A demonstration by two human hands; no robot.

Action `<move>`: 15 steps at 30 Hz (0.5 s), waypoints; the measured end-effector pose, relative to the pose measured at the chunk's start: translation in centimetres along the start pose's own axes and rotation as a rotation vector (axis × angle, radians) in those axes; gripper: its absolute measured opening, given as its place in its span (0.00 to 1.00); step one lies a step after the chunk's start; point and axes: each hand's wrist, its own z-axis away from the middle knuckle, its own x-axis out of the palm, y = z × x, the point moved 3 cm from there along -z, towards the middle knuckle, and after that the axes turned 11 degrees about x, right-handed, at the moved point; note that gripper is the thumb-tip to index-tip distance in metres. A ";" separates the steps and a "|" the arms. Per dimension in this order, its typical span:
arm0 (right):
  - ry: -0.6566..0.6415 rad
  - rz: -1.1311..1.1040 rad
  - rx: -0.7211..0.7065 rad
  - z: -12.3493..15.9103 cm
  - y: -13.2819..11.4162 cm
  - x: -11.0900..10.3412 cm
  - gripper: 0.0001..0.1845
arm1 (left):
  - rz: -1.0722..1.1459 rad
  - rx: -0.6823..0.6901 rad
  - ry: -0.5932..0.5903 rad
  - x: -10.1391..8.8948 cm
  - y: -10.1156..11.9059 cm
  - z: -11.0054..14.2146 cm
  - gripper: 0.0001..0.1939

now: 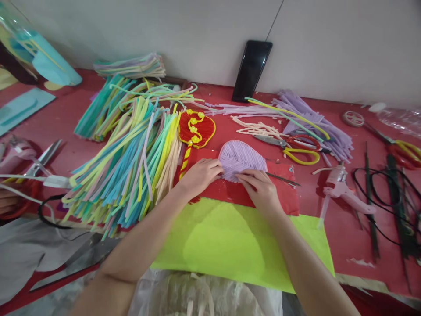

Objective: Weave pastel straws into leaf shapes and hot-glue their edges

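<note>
A lilac leaf-shaped piece made of pipe cleaners (241,157), with slanting rows meeting along a middle line, lies on a red sheet (283,193). My left hand (205,173) pinches its left edge, the fingertips partly hidden. At the lower right edge, my right hand (259,184) has its fingers closed on the same piece. Behind my left hand rests a finished-looking red fan (186,131) with a yellow rim, yellow flowers and a twisted yellow handle. Thin dark sticks (283,179) lie just right of the lilac piece.
Coloured pipe cleaners (121,162) are heaped at left; lilac ones (305,114) lie behind. Scissors (296,147) and a pink glue gun (345,191) with a black cord sit at right. A phone (251,70) leans on the wall. A lime-green sheet (230,245) covers the front. Another person's hand (8,199) shows far left.
</note>
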 end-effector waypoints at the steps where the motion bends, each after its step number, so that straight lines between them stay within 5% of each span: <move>1: 0.006 0.003 -0.005 0.0 0.0 0.0 0.14 | 0.005 0.000 0.000 0.0 0.0 0.0 0.06; 15: 0.064 0.023 -0.042 0.2 0.2 0.4 0.13 | -0.012 -0.019 -0.023 -0.3 0.2 -0.1 0.06</move>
